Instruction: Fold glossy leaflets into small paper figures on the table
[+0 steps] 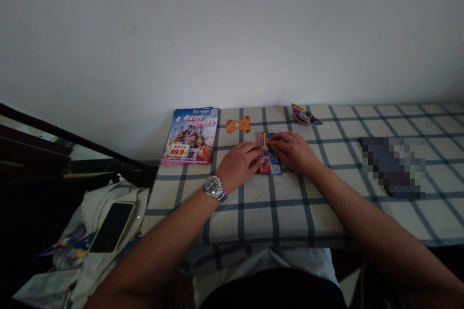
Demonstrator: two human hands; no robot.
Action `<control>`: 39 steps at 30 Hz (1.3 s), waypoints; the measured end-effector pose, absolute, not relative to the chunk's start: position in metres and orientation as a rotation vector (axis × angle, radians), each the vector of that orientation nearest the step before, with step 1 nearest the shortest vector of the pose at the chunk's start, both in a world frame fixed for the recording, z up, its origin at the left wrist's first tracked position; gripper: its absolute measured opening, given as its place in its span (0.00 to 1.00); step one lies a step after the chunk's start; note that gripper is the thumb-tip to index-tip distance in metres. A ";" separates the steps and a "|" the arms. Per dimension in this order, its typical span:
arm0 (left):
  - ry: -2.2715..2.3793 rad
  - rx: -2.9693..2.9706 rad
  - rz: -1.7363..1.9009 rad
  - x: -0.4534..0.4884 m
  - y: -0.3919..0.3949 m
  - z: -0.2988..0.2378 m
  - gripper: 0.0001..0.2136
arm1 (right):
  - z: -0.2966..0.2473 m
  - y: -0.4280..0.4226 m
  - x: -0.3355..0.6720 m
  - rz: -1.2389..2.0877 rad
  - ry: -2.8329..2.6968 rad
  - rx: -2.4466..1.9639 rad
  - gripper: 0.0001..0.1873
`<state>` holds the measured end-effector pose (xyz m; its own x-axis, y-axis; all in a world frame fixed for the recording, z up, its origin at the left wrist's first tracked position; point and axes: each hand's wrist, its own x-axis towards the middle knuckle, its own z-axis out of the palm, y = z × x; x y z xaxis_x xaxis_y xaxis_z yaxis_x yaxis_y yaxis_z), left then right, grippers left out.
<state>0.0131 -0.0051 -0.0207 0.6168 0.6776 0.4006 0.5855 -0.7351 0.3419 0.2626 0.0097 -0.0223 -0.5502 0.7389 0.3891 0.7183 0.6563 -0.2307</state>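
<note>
A folded flyer (pixel 274 169) lies on the checked tablecloth between my hands, with a QR code at its lower right corner. My left hand (pixel 239 161) has its fingers on the left edge of the paper, and a metal watch (pixel 213 187) is on that wrist. My right hand (pixel 294 150) pinches the upper right part of the flyer with bent fingers. The fingers of both hands cover part of it. Left of them lies a stack of flat printed flyers (pixel 191 137).
A bear-shaped cutout (pixel 238 124) lies behind my hands. A folded paper piece (pixel 305 115) stands near the wall. On the right is a dark, pixelated object (pixel 393 166). A phone (pixel 112 227) rests on pale fabric at lower left, below the table's left edge.
</note>
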 end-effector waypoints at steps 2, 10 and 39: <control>1.049 2.660 0.775 0.013 -0.005 -0.021 0.10 | -0.022 0.010 0.262 0.041 -2.428 -1.138 0.16; 1.072 2.641 0.758 0.013 -0.007 -0.020 0.11 | -0.024 0.011 0.259 0.021 -2.397 -1.190 0.16; 1.074 2.633 0.735 0.013 -0.007 -0.017 0.12 | -0.024 0.010 0.254 -0.002 -2.408 -1.302 0.23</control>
<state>0.0125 -0.0074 -0.0174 0.6113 0.6998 0.3696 0.5982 -0.7144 0.3632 0.2538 0.0100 -0.0238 -0.4850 0.8029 0.3466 0.8035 0.5656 -0.1857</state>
